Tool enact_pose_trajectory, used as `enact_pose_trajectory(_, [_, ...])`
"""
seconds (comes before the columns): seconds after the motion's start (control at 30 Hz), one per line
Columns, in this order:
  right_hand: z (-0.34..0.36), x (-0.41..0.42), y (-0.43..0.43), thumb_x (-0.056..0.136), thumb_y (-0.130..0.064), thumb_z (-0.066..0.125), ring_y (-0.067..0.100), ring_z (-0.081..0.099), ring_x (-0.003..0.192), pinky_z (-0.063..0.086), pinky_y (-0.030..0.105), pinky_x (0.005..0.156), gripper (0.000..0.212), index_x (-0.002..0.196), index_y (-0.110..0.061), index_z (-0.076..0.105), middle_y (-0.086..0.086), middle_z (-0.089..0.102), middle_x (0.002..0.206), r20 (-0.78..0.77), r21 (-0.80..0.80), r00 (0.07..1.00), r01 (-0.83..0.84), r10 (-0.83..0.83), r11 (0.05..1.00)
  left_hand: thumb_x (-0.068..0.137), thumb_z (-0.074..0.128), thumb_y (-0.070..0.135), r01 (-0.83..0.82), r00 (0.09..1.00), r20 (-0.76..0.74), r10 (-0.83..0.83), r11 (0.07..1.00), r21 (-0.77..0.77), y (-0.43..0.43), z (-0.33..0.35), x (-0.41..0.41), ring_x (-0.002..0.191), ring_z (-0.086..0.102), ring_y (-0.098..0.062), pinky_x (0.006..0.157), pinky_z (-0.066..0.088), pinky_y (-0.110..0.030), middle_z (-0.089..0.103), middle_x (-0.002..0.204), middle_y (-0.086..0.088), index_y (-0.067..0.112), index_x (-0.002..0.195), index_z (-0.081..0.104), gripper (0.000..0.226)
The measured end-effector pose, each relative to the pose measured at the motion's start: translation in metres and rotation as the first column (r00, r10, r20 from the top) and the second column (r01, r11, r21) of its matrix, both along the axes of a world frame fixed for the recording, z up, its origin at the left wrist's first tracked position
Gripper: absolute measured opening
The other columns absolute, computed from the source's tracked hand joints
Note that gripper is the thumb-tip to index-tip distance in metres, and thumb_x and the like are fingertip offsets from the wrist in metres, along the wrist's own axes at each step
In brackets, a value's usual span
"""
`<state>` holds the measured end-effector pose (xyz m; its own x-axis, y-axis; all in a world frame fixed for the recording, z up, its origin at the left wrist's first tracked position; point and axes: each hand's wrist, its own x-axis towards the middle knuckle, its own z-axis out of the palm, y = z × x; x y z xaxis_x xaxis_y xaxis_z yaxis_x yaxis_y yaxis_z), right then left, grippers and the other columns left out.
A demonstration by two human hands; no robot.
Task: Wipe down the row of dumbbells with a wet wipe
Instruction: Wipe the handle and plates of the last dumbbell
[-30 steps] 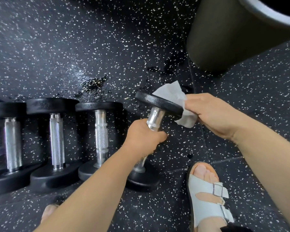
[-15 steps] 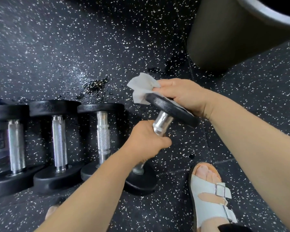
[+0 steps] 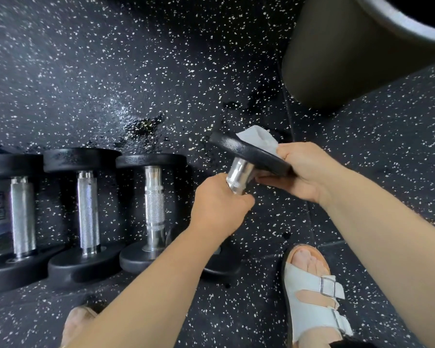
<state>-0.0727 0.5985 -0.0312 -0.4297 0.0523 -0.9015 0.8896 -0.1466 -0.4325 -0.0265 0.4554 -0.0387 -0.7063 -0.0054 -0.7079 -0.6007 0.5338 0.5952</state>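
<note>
Head view: left hand (image 3: 217, 204) grips tilted dumbbell (image 3: 239, 175) handle; right hand (image 3: 304, 172) pinches wet wipe (image 3: 258, 138) round upper plate rim. Risk: lower plate, pivoting on floor, skids out under pressure.

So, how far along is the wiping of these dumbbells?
Done: cannot tell; the three other dumbbells show no sign, wiped or not. In hand: the left hand grips the tilted dumbbell by its handle, the right hand holds the wipe on its top plate. Left: its handle and lower plate, perhaps the others.
</note>
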Motion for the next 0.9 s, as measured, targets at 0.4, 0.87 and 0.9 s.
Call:
enact_pose_trajectory(0.4, [0.029, 0.014, -0.018, 0.095, -0.007, 0.044, 0.034, 0.061, 0.111, 0.044, 0.050, 0.100, 0.023, 0.079, -0.021, 0.051, 0.017, 0.062, 0.123, -0.063, 0.156, 0.977, 0.210, -0.203, 0.965, 0.086, 0.060, 0.019, 0.045, 0.993, -0.095, -0.069, 0.971, -0.235, 0.011, -0.015, 0.007, 0.059, 0.044, -0.008, 0.049, 0.032, -0.025, 0.054, 0.076, -0.001, 0.013, 0.092, 0.048, 0.015])
enact_pose_trajectory(0.87, [0.008, -0.004, -0.025, 0.092, -0.002, 0.039, 0.035, 0.064, 0.103, 0.051, 0.054, 0.087, 0.031, 0.111, -0.007, 0.061, 0.016, 0.066, 0.111, 0.076, 0.001, 0.887, 0.457, -0.456, 0.889, 0.072, 0.061, 0.014, -0.170, 0.984, 0.058, 0.169, 0.985, 0.005, 0.009, -0.018, -0.001, 0.056, 0.050, -0.025, 0.055, 0.044, -0.034, 0.054, 0.062, -0.011, 0.012, 0.070, 0.049, 0.013])
enact_pose_trajectory(0.9, [0.007, -0.004, -0.027, 0.092, -0.003, 0.041, 0.034, 0.064, 0.105, 0.052, 0.053, 0.089, 0.026, 0.103, -0.008, 0.063, 0.015, 0.067, 0.111, 0.067, 0.037, 0.894, 0.442, -0.443, 0.896, 0.072, 0.061, 0.014, -0.180, 0.981, 0.070, 0.179, 0.984, 0.011, 0.009, -0.019, 0.000, 0.056, 0.049, -0.025, 0.055, 0.044, -0.034, 0.052, 0.061, -0.010, 0.012, 0.070, 0.049, 0.013])
